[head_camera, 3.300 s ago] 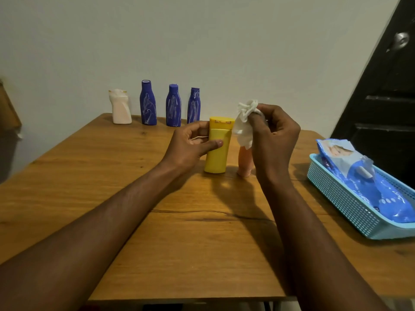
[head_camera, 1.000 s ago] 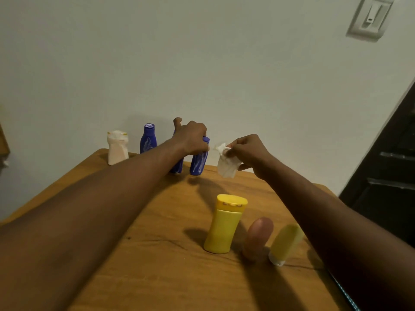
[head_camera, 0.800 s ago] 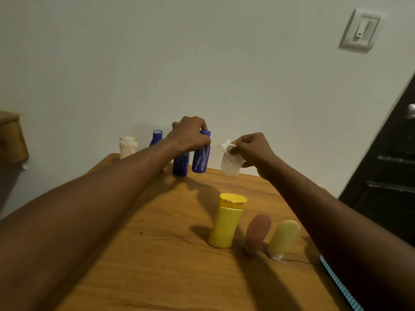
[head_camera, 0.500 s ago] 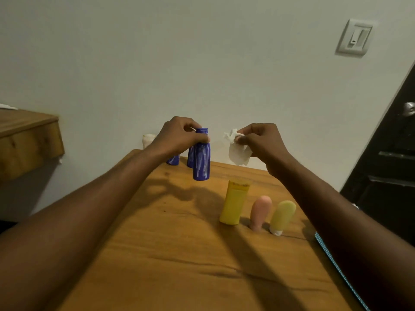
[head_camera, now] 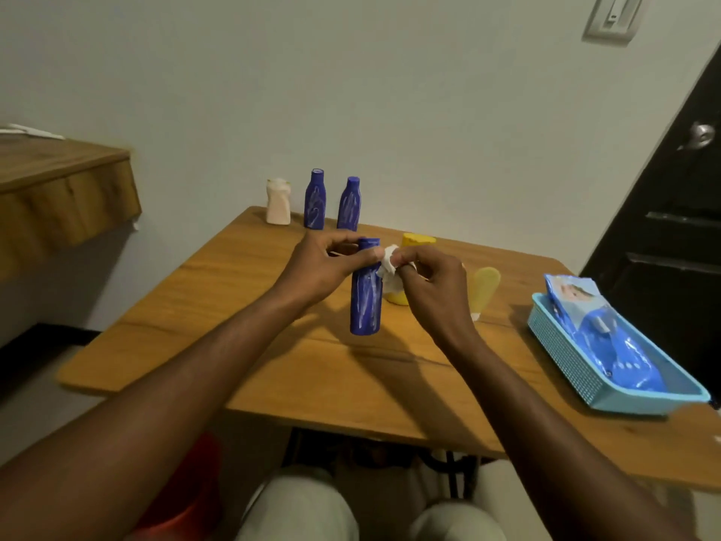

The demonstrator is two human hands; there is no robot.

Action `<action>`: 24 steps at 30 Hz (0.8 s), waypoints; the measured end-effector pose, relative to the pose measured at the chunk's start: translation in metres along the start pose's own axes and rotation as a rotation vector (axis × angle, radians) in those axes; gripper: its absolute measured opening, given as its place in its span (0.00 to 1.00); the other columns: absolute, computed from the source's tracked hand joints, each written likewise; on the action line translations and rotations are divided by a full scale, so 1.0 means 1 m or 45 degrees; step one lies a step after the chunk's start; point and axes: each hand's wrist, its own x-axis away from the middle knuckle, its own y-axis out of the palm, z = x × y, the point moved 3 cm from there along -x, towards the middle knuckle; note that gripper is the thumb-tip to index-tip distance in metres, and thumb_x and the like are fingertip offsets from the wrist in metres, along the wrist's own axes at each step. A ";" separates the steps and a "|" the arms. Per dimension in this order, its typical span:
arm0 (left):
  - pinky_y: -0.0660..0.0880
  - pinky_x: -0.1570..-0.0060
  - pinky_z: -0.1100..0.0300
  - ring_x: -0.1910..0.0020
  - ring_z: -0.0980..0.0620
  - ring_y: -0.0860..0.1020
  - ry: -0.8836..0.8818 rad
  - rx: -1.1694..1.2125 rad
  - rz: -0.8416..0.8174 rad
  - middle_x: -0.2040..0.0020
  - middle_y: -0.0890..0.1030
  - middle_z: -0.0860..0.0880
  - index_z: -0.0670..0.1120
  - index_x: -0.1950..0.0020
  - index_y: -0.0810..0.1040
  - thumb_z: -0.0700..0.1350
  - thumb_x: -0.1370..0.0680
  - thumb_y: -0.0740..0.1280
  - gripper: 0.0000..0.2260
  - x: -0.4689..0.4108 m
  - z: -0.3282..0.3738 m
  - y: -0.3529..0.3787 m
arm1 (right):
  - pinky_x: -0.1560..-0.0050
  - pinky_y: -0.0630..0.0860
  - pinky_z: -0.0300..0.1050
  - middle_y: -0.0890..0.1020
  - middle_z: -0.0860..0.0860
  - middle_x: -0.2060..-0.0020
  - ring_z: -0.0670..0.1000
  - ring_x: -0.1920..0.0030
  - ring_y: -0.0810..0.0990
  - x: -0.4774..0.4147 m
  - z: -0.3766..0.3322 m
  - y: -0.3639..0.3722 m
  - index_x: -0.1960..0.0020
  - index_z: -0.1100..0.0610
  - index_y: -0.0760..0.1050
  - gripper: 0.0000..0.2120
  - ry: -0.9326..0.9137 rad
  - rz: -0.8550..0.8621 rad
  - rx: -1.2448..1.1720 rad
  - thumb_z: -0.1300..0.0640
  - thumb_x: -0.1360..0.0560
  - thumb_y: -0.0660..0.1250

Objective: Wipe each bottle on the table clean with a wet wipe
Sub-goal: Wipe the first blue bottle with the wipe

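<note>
Blue bottle (head_camera: 365,298) brought forward, left hand (head_camera: 320,267) gripping it, right hand (head_camera: 434,292) pinching wipe (head_camera: 388,268)

Pale plain wall (head_camera: 390,91), white light switch (head_camera: 612,15) upper right; dark panelled door (head_camera: 671,236) right; wooden shelf (head_camera: 58,197) left; wooden desk (head_camera: 234,275) centre.

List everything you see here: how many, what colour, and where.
held bottle: 1, blue, in left hand
back bottles: 2, blue, table's far edge
pale bottle: 1, whitish, left of those
yellow bottle: 1, yellow, mid-table, partly hidden
tube: 1, pale yellow, standing mid-table
wet wipe: 1, white, in right hand
basket: 1, light blue, table's right side
wipes pack: 1, blue, in basket
table: 1, wooden, centre
door: 1, dark, right
left hand: 1, grips bottle's neck
right hand: 1, pinches wipe
</note>
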 end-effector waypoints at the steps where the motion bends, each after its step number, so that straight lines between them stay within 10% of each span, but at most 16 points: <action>1: 0.81 0.45 0.57 0.47 0.60 0.83 -0.002 -0.010 -0.010 0.47 0.85 0.56 0.53 0.36 0.84 0.54 0.24 0.75 0.17 0.006 -0.002 0.001 | 0.47 0.81 0.42 0.85 0.48 0.50 0.46 0.47 0.82 0.010 -0.001 0.002 0.50 0.57 0.84 0.07 -0.012 -0.025 0.003 0.63 0.20 0.66; 7: 0.79 0.46 0.63 0.49 0.65 0.82 -0.014 0.037 0.029 0.47 0.85 0.58 0.52 0.36 0.84 0.53 0.23 0.75 0.17 0.035 -0.010 0.007 | 0.48 0.74 0.30 0.82 0.47 0.46 0.41 0.45 0.79 0.066 0.008 0.013 0.46 0.55 0.82 0.06 -0.158 -0.086 0.086 0.61 0.20 0.69; 14: 0.73 0.55 0.78 0.46 0.68 0.80 -0.029 0.152 0.077 0.45 0.85 0.59 0.55 0.38 0.84 0.53 0.24 0.76 0.15 0.054 -0.012 0.014 | 0.45 0.79 0.41 0.83 0.45 0.47 0.42 0.45 0.80 0.104 0.018 0.014 0.46 0.52 0.82 0.09 -0.189 -0.131 0.155 0.61 0.25 0.72; 24: 0.75 0.45 0.67 0.42 0.63 0.80 -0.004 0.090 0.030 0.41 0.85 0.55 0.50 0.34 0.84 0.53 0.25 0.77 0.19 0.071 -0.001 0.016 | 0.48 0.75 0.34 0.82 0.51 0.47 0.47 0.46 0.79 0.099 -0.008 0.007 0.46 0.57 0.81 0.06 -0.391 0.116 0.162 0.63 0.23 0.72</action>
